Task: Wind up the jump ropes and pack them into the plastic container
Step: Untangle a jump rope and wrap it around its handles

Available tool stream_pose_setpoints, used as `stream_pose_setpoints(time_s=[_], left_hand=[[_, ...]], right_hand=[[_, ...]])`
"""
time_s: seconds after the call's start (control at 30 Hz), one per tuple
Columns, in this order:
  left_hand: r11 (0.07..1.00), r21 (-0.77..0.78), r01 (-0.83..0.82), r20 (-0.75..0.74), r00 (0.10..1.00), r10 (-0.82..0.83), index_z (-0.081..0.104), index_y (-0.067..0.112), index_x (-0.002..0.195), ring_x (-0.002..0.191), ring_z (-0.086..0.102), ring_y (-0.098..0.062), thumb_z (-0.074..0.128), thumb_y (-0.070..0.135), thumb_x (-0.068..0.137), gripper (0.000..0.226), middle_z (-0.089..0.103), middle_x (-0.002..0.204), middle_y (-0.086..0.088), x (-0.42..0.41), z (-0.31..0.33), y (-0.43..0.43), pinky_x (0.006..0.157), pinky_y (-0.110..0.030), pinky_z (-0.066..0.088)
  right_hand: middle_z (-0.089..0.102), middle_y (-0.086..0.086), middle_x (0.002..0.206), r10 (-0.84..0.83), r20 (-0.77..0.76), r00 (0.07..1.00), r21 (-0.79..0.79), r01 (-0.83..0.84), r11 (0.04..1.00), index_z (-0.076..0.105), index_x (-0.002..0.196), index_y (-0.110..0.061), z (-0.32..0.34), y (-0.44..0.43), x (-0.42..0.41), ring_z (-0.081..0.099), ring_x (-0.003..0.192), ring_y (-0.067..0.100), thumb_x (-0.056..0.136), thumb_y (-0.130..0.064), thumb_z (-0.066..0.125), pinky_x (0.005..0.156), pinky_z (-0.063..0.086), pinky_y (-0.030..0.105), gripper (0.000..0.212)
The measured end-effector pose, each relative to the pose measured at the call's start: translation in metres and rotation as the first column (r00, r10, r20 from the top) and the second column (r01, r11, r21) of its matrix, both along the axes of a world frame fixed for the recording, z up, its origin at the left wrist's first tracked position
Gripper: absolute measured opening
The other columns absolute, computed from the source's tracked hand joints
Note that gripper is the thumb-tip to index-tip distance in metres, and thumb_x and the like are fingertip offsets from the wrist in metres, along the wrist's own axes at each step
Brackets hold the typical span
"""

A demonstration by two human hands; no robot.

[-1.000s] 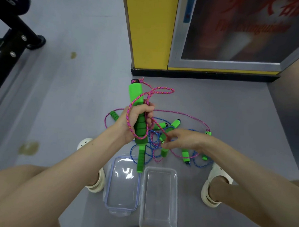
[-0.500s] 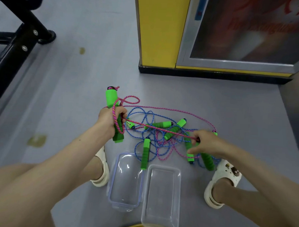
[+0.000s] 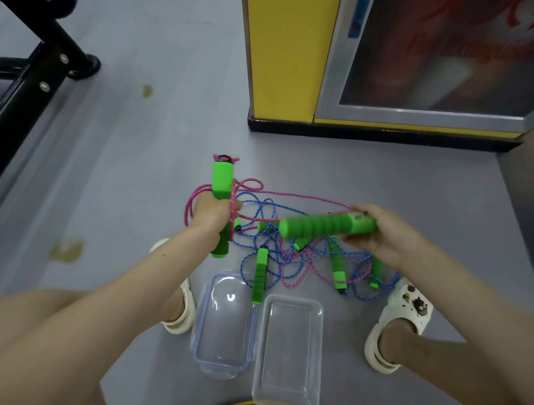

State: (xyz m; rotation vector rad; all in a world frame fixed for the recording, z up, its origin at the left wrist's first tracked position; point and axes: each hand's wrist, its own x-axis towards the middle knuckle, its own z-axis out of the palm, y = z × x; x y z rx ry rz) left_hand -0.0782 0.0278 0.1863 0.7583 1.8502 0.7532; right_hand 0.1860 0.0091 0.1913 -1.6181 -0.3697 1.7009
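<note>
both fists curled — left hand (image 3: pixel 211 213) grips upright green handle (image 3: pixel 222 182), right hand (image 3: pixel 380 231) level handle (image 3: pixel 326 228).

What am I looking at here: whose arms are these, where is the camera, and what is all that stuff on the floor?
No machine here: the two grips are a person's bare hands, filmed by one camera worn on the head, looking down. The left grip holds an upright green handle, with pink rope looped around grip and handle. The right grip holds a second green handle, lying roughly level. Between the person's feet, on the grey floor, sits a tangle of jump ropes, pink and blue, with more green handles. Nearer the camera lie an empty clear plastic container and, left of it, what looks like its lid.
</note>
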Motion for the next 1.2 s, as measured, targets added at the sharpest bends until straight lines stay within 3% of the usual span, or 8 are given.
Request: stream_pose_setpoints(time_s=[0.17, 0.43, 0.6, 0.7, 0.87, 0.93, 1.03, 1.2], left_hand=[[0.953, 0.064, 0.295, -0.098, 0.953, -0.288, 0.046, 0.013, 0.071, 0.059, 0.042, -0.017, 0.062, 0.002, 0.084, 0.024, 0.045, 0.066, -0.005, 0.019, 0.014, -0.003, 0.055, -0.026, 0.037], [0.923, -0.076, 0.378, -0.033, 0.924, -0.381, 0.049, 0.011, 0.072, 0.059, 0.041, -0.02, 0.064, 0.005, 0.07, 0.016, 0.046, 0.066, -0.006, 0.011, 0.02, 0.001, 0.057, -0.025, 0.035], [0.96, 0.148, 0.239, 0.0, 0.97, -0.242, 0.052, 0.017, 0.08, 0.074, 0.054, -0.019, 0.062, 0.008, 0.081, 0.014, 0.056, 0.087, -0.008, 0.011, 0.019, 0.004, 0.068, -0.03, 0.044], [0.973, -0.144, 0.181, 0.154, 0.975, -0.158, 0.051, 0.007, 0.093, 0.047, 0.059, -0.02, 0.06, 0.009, 0.089, 0.01, 0.062, 0.076, -0.016, 0.004, 0.014, 0.001, 0.049, -0.026, 0.048], [0.888, 0.358, 0.288, -0.237, 0.948, -0.212, 0.046, 0.018, 0.095, 0.042, 0.057, -0.017, 0.063, 0.028, 0.09, 0.02, 0.059, 0.074, -0.004, 0.013, 0.023, 0.001, 0.045, -0.029, 0.047], [0.929, 0.132, 0.345, -0.22, 0.924, -0.312, 0.048, 0.017, 0.099, 0.045, 0.056, -0.019, 0.065, 0.032, 0.089, 0.024, 0.059, 0.072, -0.003, 0.013, 0.023, -0.001, 0.046, -0.028, 0.046], [0.847, -0.259, 0.465, 0.099, 0.885, -0.455, 0.053, 0.012, 0.087, 0.038, 0.047, -0.015, 0.068, 0.034, 0.087, 0.026, 0.057, 0.063, -0.007, 0.027, 0.021, -0.022, 0.042, -0.022, 0.039], [0.834, 0.011, 0.552, 0.196, 0.817, -0.543, 0.058, 0.016, 0.091, 0.047, 0.052, -0.014, 0.07, 0.039, 0.084, 0.027, 0.062, 0.068, -0.001, 0.051, 0.019, -0.033, 0.045, -0.022, 0.041]], right_hand=[[0.051, 0.015, 0.09, -0.35, -0.166, 0.922, 0.074, 0.365, 0.928, 0.054, 0.082, -0.004, 0.005, 0.009, 0.005, 0.058, 0.076, 0.023, 0.091, -0.001, 0.05, 0.056, 0.06, 0.037, 0.01], [0.055, 0.006, 0.077, -0.211, -0.006, 0.977, 0.153, 0.21, 0.966, 0.062, 0.087, -0.011, 0.008, 0.005, 0.01, 0.056, 0.069, 0.016, 0.088, 0.003, 0.046, 0.053, 0.056, 0.027, 0.022], [0.063, 0.008, 0.081, -0.282, -0.008, 0.959, 0.183, 0.279, 0.943, 0.059, 0.096, -0.012, 0.01, 0.01, 0.018, 0.06, 0.065, 0.016, 0.088, 0.004, 0.045, 0.049, 0.055, 0.025, 0.022], [0.066, 0.014, 0.089, -0.203, 0.144, 0.969, 0.232, 0.166, 0.958, 0.056, 0.111, -0.007, 0.007, 0.008, 0.019, 0.06, 0.048, 0.013, 0.081, 0.015, 0.041, 0.05, 0.053, 0.026, 0.04], [0.067, 0.013, 0.09, 0.299, 0.544, 0.784, 0.253, -0.493, 0.832, 0.053, 0.115, -0.01, 0.023, 0.003, 0.012, 0.065, 0.049, 0.016, 0.074, 0.023, 0.041, 0.048, 0.051, 0.024, 0.054], [0.068, 0.013, 0.093, 0.503, 0.576, 0.645, 0.128, -0.679, 0.723, 0.055, 0.115, -0.013, 0.023, -0.002, 0.004, 0.067, 0.056, 0.019, 0.074, 0.021, 0.047, 0.055, 0.054, 0.029, 0.054], [0.069, 0.023, 0.092, 0.502, 0.512, 0.697, 0.117, -0.636, 0.763, 0.062, 0.112, -0.009, 0.014, -0.009, -0.009, 0.063, 0.062, 0.016, 0.079, 0.011, 0.059, 0.069, 0.053, 0.031, 0.038], [0.064, 0.007, 0.067, 0.366, 0.508, 0.78, 0.147, -0.497, 0.855, 0.065, 0.102, -0.012, 0.006, -0.003, -0.017, 0.058, 0.055, 0.009, 0.094, -0.035, 0.055, 0.062, 0.044, 0.025, 0.026]])
